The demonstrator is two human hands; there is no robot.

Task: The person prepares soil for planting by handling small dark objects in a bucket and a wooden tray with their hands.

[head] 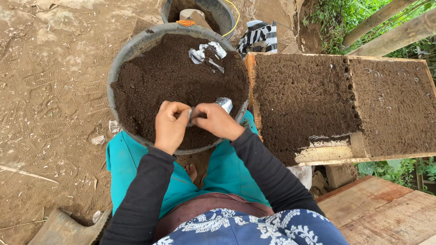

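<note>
1. On the left, bare trampled dirt ground is lying scattered with small scraps, and the toe of a rubber boot is showing at the near left corner.
2. The left hand is hovering over the near edge of the big round soil basin; its fingers are curled nearly closed, pinching one side of a small clear plastic seedling bag.
3. The right hand is meeting the left, thumb and fingers likewise closed on the bag, whose crinkled free end is sticking out to the right of the knuckles. How tightly either hand is squeezing I cannot tell.
4. Judging from this, the bag's mouth is being worked open; it would go best with both thumbs rubbing the two layers apart gently, keeping the bag low over the dark soil so nothing is spilling outside.
5. Farther back in the basin, several crumpled empty bags are lying on the soil.
6. Beyond it, a second bucket is standing at the far edge.
7. To the right, a wooden tray is holding rows of soil-filled bags, packed touching one another, with an unfilled gap at its near side.
</note>
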